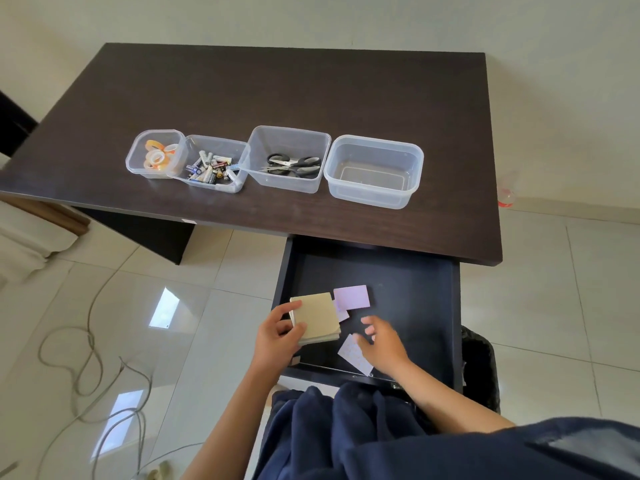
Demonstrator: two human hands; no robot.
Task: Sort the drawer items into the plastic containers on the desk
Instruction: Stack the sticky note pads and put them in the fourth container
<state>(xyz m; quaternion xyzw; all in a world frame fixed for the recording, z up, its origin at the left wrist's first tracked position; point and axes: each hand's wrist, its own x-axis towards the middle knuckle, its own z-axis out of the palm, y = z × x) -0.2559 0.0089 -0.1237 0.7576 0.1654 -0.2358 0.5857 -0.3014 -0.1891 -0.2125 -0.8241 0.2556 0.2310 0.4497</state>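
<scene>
Head view: left hand (278, 336) grip clasps beige pad stack (317, 317) at drawer (446, 306) left edge; right hand (382, 339) released, fingers spread.

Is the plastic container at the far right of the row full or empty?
Empty. Through the rightmost container only its bare clear bottom shows; nothing lies inside.

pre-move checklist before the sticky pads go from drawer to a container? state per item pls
1. Left hand grips the beige pad stack: ok.
2. Right hand has the patterned pad: not ok, fingers spread over it, blurred.
3. Empty container free for pads: ok.
4. Purple pads gathered: not ok, loose in the drawer.
5. Path over the desk clear: ok.
</scene>
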